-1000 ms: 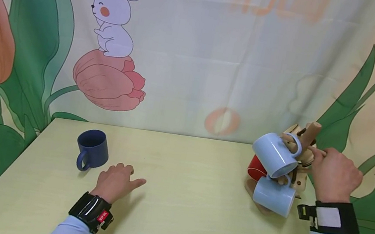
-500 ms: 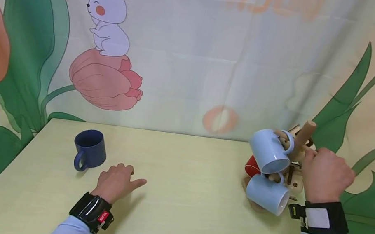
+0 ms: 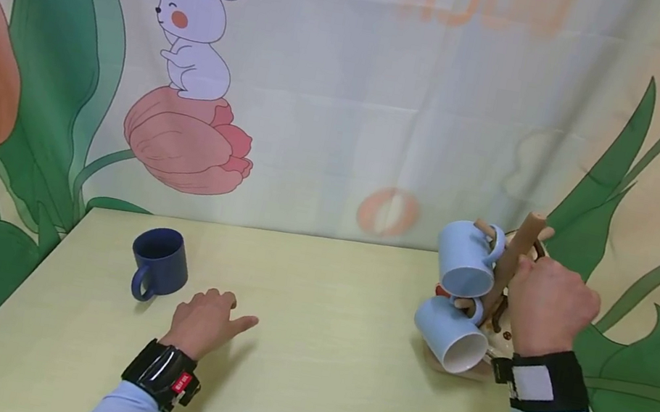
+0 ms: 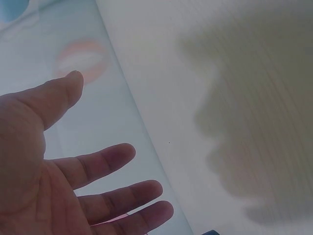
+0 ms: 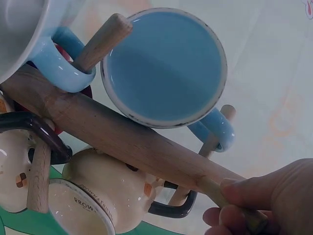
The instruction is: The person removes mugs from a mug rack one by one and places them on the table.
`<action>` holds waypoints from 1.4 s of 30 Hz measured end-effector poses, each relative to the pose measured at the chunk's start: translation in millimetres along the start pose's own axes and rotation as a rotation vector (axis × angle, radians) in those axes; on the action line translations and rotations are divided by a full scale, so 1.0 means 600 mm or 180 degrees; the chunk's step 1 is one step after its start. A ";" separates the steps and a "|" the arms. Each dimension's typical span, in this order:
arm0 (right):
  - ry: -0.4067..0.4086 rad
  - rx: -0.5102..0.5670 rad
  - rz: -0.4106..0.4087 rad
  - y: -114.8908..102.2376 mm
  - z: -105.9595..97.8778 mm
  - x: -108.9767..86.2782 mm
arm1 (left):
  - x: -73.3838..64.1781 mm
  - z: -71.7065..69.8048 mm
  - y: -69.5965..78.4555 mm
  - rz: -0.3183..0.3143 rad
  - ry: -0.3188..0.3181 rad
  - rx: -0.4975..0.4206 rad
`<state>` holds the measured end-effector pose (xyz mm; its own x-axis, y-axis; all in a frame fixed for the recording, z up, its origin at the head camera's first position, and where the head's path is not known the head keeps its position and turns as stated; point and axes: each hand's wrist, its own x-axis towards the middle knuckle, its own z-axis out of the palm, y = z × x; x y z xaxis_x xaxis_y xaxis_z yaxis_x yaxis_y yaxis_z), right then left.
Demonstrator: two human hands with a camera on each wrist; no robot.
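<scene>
My right hand [image 3: 551, 304] pinches a peg [image 5: 213, 190] of a wooden mug tree [image 3: 510, 267] at the right of the table. On other pegs hang two light blue mugs, the upper mug [image 3: 462, 262] above the lower mug [image 3: 447, 333]. In the right wrist view, cream mugs [image 5: 110, 188] with dark handles hang on the opposite side of the post. Only a sliver of a red mug [image 3: 441, 291] shows behind the blue ones. My left hand [image 3: 208, 323] hovers over the table with fingers spread, holding nothing. Nearest to it is an upright navy mug [image 3: 164, 261].
A pale wooden table [image 3: 300, 377] carries everything. Behind it hangs a printed curtain [image 3: 337, 89] with a rabbit and tulips. The tree's round base is mostly hidden under the mugs.
The mug tree has turned, my right hand moving left with its peg. The light blue mugs have swung left and toward me, covering more of the red mug. The left hand stays still.
</scene>
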<state>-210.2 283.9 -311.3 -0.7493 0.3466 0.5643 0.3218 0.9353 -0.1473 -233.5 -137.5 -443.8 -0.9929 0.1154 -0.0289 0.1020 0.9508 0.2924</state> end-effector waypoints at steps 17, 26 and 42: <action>0.0187 -0.0033 -0.0160 -0.029 0.002 -0.026 | 0.002 0.004 0.007 -0.0021 -0.0041 -0.0057; 0.0301 0.0196 -0.0199 -0.029 0.005 -0.030 | 0.000 0.001 0.003 0.0014 -0.0010 -0.0073; 0.0501 0.0966 -0.0352 0.041 0.026 0.004 | 0.046 -0.039 0.100 0.0452 0.0345 0.0325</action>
<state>-212.9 308.9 -326.5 -0.6641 0.2490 0.7050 0.0395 0.9533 -0.2995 -256.1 -84.1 -404.7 -0.9683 0.2240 0.1103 0.2416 0.9521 0.1877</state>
